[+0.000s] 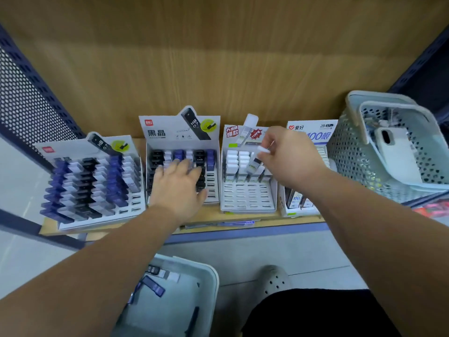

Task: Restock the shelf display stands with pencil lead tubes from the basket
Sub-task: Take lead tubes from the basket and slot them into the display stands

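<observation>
Floor basket [209, 283]: a few dark and blue lead tubes [153, 286] lie inside. Left hand [178, 183]: fingers spread, resting flat on the tubes of the second stand [179, 132], whose right-hand slots show empty. Right hand [291, 156]: pinches a white-capped tube [255, 162] over the third stand [247, 199]; rear rows filled, front slots bare. Far-left stand [90, 181]: nearly full. Judgement: restocking roughly halfway; open slots and basket stock yet to be dealt with.

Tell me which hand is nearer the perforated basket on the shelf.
Right. The right hand, pinching a white tube, is over the white-tube stand left of the perforated basket; the left hand rests on the dark-tube stand, farther left.
</observation>
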Tool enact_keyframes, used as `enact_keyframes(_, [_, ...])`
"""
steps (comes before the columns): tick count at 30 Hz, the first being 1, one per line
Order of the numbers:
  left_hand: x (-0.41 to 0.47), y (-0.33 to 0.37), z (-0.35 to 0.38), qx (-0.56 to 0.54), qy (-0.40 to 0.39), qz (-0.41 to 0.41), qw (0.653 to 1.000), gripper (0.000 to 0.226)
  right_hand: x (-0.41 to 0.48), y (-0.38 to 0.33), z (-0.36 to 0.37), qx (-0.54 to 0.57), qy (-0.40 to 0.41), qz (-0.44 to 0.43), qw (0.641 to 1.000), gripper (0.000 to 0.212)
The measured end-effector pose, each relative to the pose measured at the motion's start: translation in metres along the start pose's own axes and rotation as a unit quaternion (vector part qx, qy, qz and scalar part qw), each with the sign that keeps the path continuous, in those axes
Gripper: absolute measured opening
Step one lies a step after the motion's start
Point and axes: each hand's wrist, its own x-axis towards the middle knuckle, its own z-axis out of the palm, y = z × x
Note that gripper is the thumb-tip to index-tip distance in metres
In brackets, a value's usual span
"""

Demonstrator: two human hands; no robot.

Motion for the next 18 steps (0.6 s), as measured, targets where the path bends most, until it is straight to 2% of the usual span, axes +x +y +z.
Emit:
enact_keyframes(4, [0.002,-0.024,0.028,0.022,-0.04,0.012,0.999,0.068,0.013,0.009,0.021,-0.025,-0.048,-0.026,0.998,0.011])
enact_keyframes(9, [0.001,-0.034,0.039,0.02,-0.019,0.034,0.999,0.069,0.018,0.012,0.054,-0.049,-0.112,-0.056,0.991,0.013])
enact_keyframes(11, [0.002,-0.035,0.04,0.012,-0.012,0.033,0.999,0.07,0.021,0.01,0.059,-0.078,-0.106,-0.075,0.988,0.007])
enact_keyframes(18, [0.002,-0.037,0.045,0.008,0.007,0.039,0.999,0.071,0.027,0.011,0.069,-0.141,-0.09,-0.109,0.98,0.011])
